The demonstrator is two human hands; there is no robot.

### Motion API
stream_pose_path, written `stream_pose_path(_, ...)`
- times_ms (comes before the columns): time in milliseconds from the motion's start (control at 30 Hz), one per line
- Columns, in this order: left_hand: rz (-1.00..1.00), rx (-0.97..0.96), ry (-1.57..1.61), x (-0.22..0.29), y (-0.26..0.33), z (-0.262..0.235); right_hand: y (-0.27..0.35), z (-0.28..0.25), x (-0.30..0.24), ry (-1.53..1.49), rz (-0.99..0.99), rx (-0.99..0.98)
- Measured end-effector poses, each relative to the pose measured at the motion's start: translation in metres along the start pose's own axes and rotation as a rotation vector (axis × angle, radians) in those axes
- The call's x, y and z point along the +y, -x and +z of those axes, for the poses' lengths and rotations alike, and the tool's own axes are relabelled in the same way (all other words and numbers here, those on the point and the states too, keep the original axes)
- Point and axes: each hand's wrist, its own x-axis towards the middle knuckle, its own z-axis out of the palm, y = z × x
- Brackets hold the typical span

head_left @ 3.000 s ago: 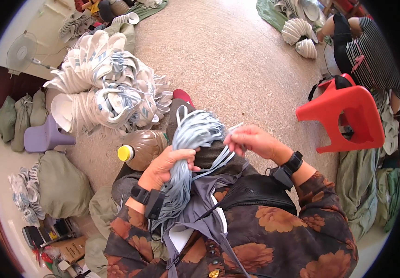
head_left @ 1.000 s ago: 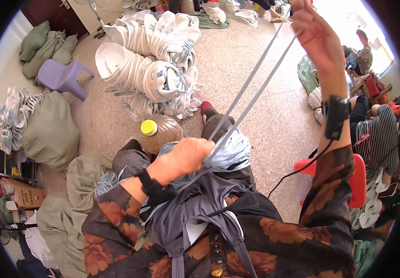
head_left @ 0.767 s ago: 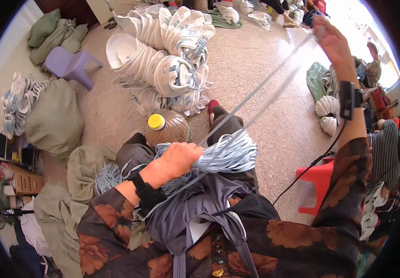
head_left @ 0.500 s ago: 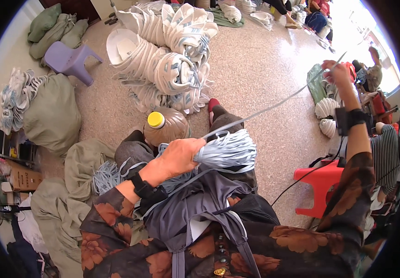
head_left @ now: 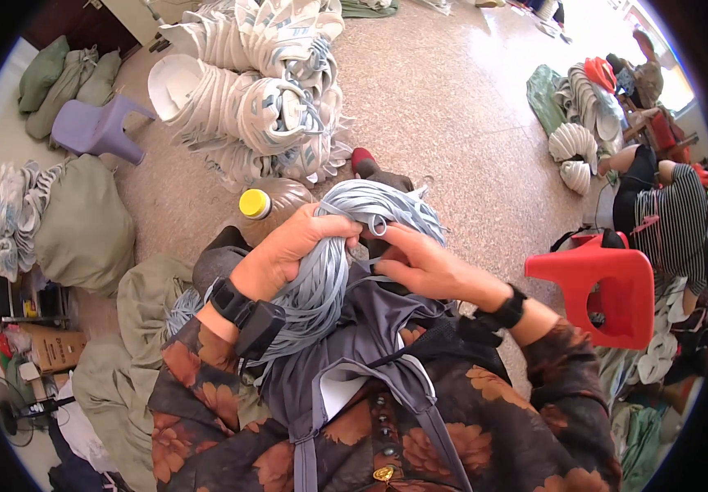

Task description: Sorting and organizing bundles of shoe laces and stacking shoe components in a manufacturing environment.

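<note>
A thick bundle of pale blue shoelaces [head_left: 318, 289] lies over my lap, bent across my knees. My left hand [head_left: 284, 248] is closed around its upper part, thumb on top. Close beside it, my right hand [head_left: 426, 266] pinches a single lace [head_left: 377, 226], which makes a small loop between the two hands. Some right fingertips are hidden behind the laces. Under the bundle a grey apron [head_left: 370, 312] covers my lap. Just beyond my left hand stands a brown bottle [head_left: 288, 201] with a yellow cap [head_left: 255, 203].
Stacked white shoe uppers [head_left: 264, 107] stand on the floor ahead. To the left are a purple stool [head_left: 100, 123] and a stuffed green sack [head_left: 83, 221]. At right, a red plastic stool [head_left: 592, 275] stands near a person in a striped top [head_left: 674, 217].
My right hand has come from far out at the upper right, where it held a lace stretched out, back to the bundle. My left hand still grips the laces. The view has shifted slightly.
</note>
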Motion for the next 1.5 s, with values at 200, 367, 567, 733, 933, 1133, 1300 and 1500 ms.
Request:
stream_pose_path(200, -0.067, 0.108, 0.178, 0.007, 0.006, 0.001, 0.002, 0.015, 0.003, -0.335, 0.333, -0.221)
stream_pose_path(367, -0.010, 0.106, 0.191, 0.000, -0.006, -0.011, 0.052, -0.035, 0.039, 0.357, 0.163, -0.478)
stream_pose_path(567, -0.001, 0.060, 0.124, 0.008, -0.004, -0.012, 0.062, -0.037, 0.028, 0.589, 0.245, -0.563)
stream_pose_path(733, -0.011, 0.023, 0.077, 0.006, 0.003, 0.004, 0.010, 0.015, 0.014, 0.267, -0.174, 0.093)
stream_pose_path(933, 0.116, 0.064, -0.005, -0.016, 0.006, 0.022, -0.031, 0.057, 0.065, 0.349, -0.150, 0.348)
stream_pose_path(1133, -0.040, 0.064, 0.144, -0.003, 0.015, 0.016, -0.040, 0.044, 0.037, 0.320, -0.154, 0.266)
stream_pose_path(1300, -0.098, 0.044, 0.223, 0.000, 0.012, 0.011, -0.041, 0.040, 0.049, -0.216, 0.050, 0.176)
stream_pose_path(1500, -0.086, 0.019, 0.351, 0.003, 0.013, -0.014, -0.017, 0.002, 0.020, -0.155, 0.279, -0.295)
